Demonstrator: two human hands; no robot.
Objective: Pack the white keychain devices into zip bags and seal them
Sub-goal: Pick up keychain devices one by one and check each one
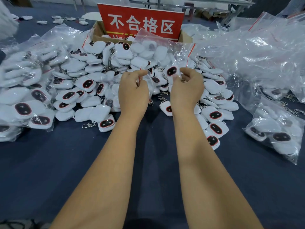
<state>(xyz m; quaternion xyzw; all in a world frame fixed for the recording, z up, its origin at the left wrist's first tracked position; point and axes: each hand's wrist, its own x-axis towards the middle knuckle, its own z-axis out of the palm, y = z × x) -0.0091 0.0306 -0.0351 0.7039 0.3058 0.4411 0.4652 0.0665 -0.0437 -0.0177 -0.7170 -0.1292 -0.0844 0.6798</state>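
A clear zip bag point(162, 50) with a red seal line is held up above a big heap of white keychain devices point(99, 68). My left hand point(133, 91) pinches the bag's left edge. My right hand point(186, 90) pinches its right edge and also holds one white device point(171, 72) with a dark oval face against the bag. The heap spreads across the dark blue table point(82, 162) behind and beside both hands.
Filled bags of devices lie at the left point(24, 90) and at the right point(277, 129). A pile of empty zip bags point(257, 52) covers the right rear. A cardboard box with a red sign point(142, 22) stands behind the heap.
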